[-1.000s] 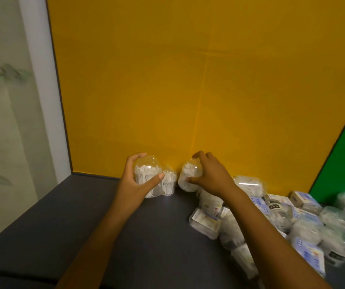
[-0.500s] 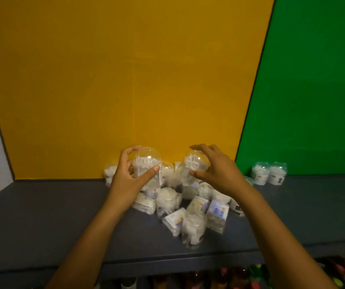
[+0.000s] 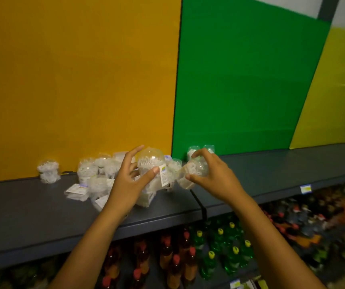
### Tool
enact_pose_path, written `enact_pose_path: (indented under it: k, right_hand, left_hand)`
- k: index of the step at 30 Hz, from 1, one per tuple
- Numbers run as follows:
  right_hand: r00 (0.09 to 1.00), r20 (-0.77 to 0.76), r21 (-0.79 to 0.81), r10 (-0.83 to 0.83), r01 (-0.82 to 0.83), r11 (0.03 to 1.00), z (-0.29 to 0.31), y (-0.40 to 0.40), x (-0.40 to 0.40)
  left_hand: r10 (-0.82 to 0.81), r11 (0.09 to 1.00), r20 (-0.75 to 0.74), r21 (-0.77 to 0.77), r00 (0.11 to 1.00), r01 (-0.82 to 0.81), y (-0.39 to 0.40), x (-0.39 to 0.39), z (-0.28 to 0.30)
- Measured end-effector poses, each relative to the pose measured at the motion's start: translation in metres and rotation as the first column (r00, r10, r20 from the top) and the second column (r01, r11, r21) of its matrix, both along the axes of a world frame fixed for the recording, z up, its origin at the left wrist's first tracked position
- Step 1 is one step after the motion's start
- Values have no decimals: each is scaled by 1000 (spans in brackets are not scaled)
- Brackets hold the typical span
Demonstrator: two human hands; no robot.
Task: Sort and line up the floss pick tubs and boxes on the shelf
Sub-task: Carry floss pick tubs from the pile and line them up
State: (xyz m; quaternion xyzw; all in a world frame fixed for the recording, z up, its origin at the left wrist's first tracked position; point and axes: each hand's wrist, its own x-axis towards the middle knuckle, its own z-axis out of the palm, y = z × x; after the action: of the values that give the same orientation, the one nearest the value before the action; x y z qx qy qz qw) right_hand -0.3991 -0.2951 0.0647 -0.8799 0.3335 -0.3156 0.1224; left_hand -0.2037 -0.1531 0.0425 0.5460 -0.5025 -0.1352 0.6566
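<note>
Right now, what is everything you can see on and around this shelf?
held domed tub: one, clear with white floss picks and a label, in the left hand above the pile
held small tub: one, clear with white picks, tilted, in the right hand
tub pile: several, count unclear, clear tubs and flat white boxes, jumbled on the shelf before the orange panel
lone tub: one, clear, upright, left of the pile
tub pair: two, clear, upright, side by side before the green panel
shelf: one, dark grey
drink bottles: many, green, orange and red, on the lower shelf
left hand: grips the domed tub
right hand: grips the small tub
</note>
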Motion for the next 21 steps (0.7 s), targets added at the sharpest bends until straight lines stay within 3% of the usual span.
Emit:
enact_pose_path:
  k: [6, 21]
  right_hand:
    - [992, 67, -48, -111, 114, 992, 2, -27, -46]
    - [999, -9, 124, -41, 42, 991, -4, -181, -57]
  left_hand:
    - [-85, 996, -33, -41, 996, 84, -39, -42, 6]
    - [-111, 994, -258, -25, 960, 108, -205, -46, -5]
